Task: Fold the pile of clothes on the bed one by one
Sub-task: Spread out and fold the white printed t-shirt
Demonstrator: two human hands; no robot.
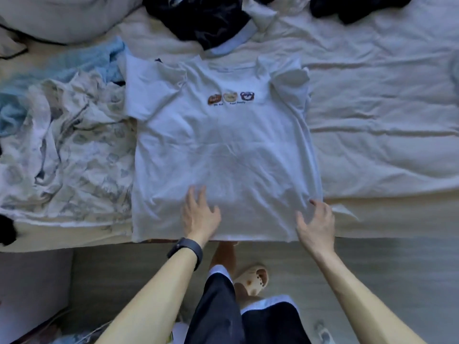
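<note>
T-shirt (223, 145), white and face up, lies spread flat on the bed (385, 120) straight ahead of the person, its long axis running directly away from them: the collar and the row of small bear prints (231, 96) sit at the far end, the hem lies along the near edge of the mattress, and both short sleeves stick out to the sides. The left hand (200, 214), with a dark band at its wrist, rests palm down on the lower middle of the shirt just above the hem, fingers straight and spread. The right hand (316, 223) is at the shirt's lower right corner, where the side seam meets the hem, fingers apart and slightly bent over the cloth; no fabric is visibly pinched, and whether the fingertips press or only hover is hard to tell. So the right hand is the nearer one to a side edge, while the left sits well inside the garment and probably serves as an anchor. Judged from this, the likely next fold brings the right side inward across the long axis. More dark clothes (206, 18) wait beyond the collar, and a rumpled patterned cloth (69, 150) lies just beside the shirt's left edge.
</note>
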